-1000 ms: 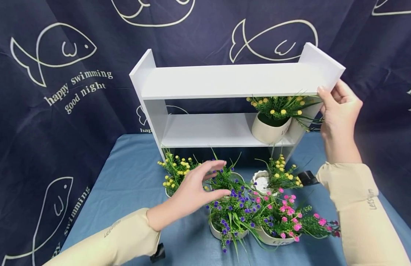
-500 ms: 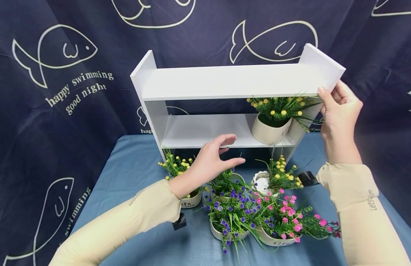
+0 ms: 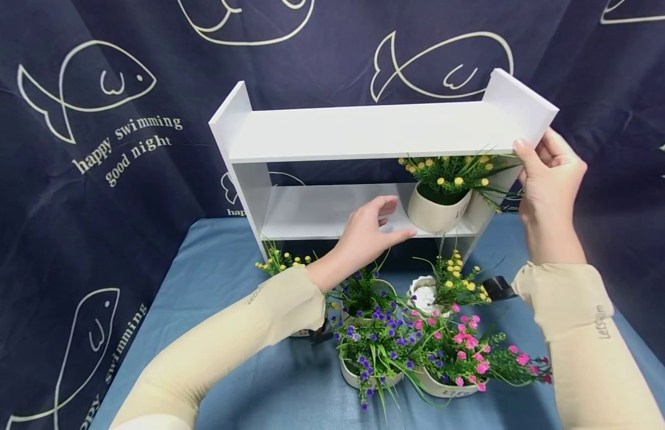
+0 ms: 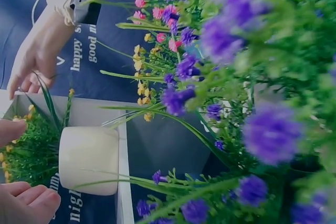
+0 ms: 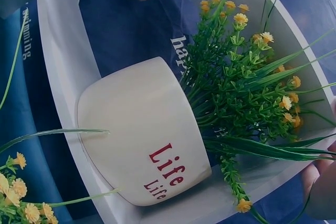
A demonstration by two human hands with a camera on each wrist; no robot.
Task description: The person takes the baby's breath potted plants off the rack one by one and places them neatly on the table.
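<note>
A white shelf point(image 3: 364, 128) stands on the table, and the right hand point(image 3: 552, 173) grips its right side panel near the top board. On its middle board, at the right end, sits a cream flower pot point(image 3: 438, 209) with yellow flowers; red "Life" lettering shows on the pot point(image 5: 144, 135) in the right wrist view. The left hand point(image 3: 367, 233) reaches over the front pots, just left of that pot, thumb and fingers spread apart and holding nothing. In the left wrist view the left hand's fingers point(image 4: 31, 203) lie near the yellow flowers, apart from the pot.
In front of the shelf stand several more pots: purple flowers point(image 3: 372, 352), pink flowers point(image 3: 466, 352), yellow flowers point(image 3: 456, 280) and a white scalloped pot point(image 3: 422, 295). Another yellow plant point(image 3: 281, 261) is partly behind the left sleeve. A dark fish-print curtain point(image 3: 122, 179) hangs behind the blue tablecloth point(image 3: 176, 304).
The left hand has moved up and to the right, from above the purple flowers to beside the pot on the middle board. The right hand keeps its grip on the shelf.
</note>
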